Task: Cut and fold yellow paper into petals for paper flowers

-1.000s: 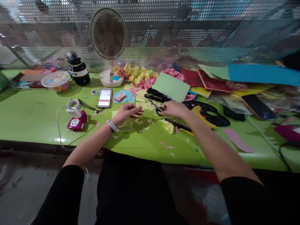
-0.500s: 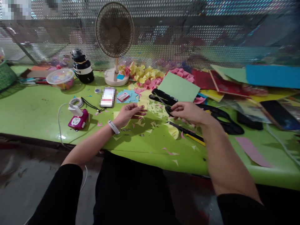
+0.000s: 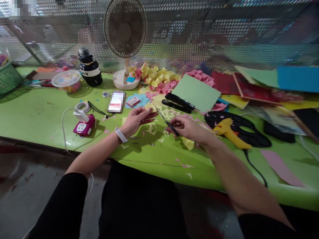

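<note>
My left hand point(image 3: 136, 121), with a pale watch band at the wrist, pinches a small piece of yellow paper point(image 3: 150, 107) between thumb and fingers. In my right hand point(image 3: 186, 127) is a pair of scissors point(image 3: 171, 127) with black handles. Their thin metal tip points up and left, close to the paper's right edge; I cannot tell if it touches. Beneath both hands, pale yellow and pink paper scraps point(image 3: 160, 140) are strewn over the green table point(image 3: 159, 169). A curled yellow paper petal point(image 3: 188, 143) lies just below my right hand.
Behind stand a fan point(image 3: 126, 79), a dark bottle point(image 3: 91, 71) and heaped yellow and pink paper flowers point(image 3: 159, 76). A black hinged clamp-like tool point(image 3: 178, 103) lies past my hands. Rightward are a yellow glue gun point(image 3: 230, 132) and its cord; leftward, a purple power adapter point(image 3: 84, 126).
The scissors have turned in my right hand and now reach toward my left hand. A yellow paper piece shows clearly in my left fingers. The view has shifted slightly, uncovering the glue gun.
</note>
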A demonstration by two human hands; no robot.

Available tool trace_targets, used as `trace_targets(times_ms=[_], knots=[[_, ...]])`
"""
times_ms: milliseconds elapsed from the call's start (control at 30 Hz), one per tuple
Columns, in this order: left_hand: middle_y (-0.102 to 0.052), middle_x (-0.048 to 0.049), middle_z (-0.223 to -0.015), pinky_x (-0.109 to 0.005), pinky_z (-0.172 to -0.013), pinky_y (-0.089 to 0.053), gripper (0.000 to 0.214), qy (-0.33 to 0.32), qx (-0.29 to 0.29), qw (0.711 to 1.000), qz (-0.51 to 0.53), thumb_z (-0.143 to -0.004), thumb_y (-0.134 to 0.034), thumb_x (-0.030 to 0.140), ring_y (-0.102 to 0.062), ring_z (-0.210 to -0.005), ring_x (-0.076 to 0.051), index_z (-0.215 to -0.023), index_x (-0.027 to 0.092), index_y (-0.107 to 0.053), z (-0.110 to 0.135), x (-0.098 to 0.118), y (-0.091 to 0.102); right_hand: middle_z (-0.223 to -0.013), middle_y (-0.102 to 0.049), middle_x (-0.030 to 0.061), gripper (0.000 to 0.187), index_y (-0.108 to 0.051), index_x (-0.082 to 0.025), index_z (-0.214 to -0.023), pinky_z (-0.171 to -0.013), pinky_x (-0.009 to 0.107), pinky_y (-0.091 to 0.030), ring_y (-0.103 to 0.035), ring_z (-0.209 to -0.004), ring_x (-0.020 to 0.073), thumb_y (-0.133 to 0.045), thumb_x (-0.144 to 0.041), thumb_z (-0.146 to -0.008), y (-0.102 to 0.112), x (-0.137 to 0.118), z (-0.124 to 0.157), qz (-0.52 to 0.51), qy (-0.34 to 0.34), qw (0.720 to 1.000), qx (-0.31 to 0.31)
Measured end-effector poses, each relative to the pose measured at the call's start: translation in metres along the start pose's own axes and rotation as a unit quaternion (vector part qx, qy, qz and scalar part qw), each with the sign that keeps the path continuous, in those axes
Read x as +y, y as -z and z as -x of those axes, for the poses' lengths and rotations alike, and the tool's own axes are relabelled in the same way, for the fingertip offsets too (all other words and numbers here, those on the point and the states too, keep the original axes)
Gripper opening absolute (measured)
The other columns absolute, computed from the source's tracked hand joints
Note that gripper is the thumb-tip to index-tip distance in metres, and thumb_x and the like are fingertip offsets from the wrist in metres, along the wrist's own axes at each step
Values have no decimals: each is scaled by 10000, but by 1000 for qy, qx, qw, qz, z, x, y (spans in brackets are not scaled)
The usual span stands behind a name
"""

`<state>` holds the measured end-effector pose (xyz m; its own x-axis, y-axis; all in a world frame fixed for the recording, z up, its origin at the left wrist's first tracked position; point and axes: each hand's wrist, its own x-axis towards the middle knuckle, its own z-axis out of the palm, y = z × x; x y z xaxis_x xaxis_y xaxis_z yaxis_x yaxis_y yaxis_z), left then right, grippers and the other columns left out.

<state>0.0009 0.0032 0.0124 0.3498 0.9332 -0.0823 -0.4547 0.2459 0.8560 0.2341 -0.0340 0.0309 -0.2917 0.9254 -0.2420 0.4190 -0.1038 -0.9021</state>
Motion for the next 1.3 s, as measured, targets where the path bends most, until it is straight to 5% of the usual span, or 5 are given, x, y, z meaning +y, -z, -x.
trace_targets(times_ms=[433,1300], knots=[[-774,-95,-926,-357,-959,-551,200,51,9,998,40,-871,-720,179,-758,-901,-165,-780,132,-549,5,-1,-10,-838,-659,64,500,-588,-199,-898,-642,354,-527,-614,-712,184,-799,-611,-708,-8,1,-3,-3,-8,999,-39],[-778,-111,-949,-373,-995,-541,175,44,18,998,36,-858,-746,232,-754,-952,-181,-827,126,-611,2,-4,-6,-686,-640,29,581,-568,-207,-825,-502,289,-353,-491,-545,129,-701,-763,-725,-10,-1,0,55,13,998,11]])
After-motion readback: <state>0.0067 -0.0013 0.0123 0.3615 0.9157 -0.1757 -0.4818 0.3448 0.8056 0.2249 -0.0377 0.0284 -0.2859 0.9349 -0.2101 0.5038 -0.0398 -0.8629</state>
